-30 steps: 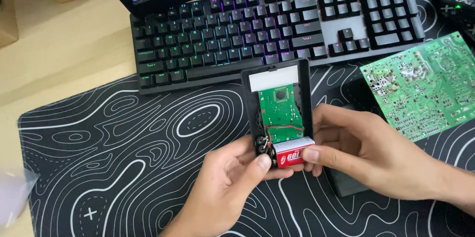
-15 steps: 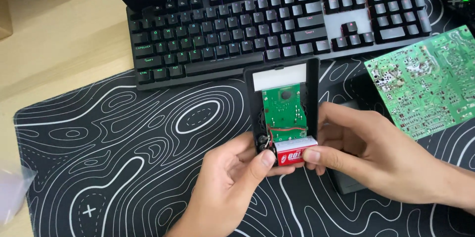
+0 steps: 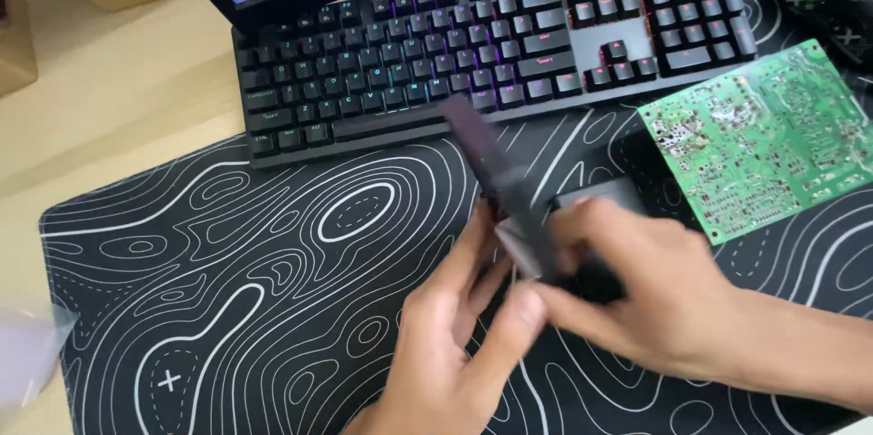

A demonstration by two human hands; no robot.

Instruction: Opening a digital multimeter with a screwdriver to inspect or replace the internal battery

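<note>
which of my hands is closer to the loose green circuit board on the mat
Right. The right hand lies just below and left of the green circuit board, a short gap away. The left hand is farther left, beyond the dark device both hands hold.

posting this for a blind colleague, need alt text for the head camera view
Two bare hands, the left hand and right hand, hold a blurred black device edge-on above a black desk mat with white wavy lines. A backlit keyboard lies behind it and a green circuit board to the right.
</note>
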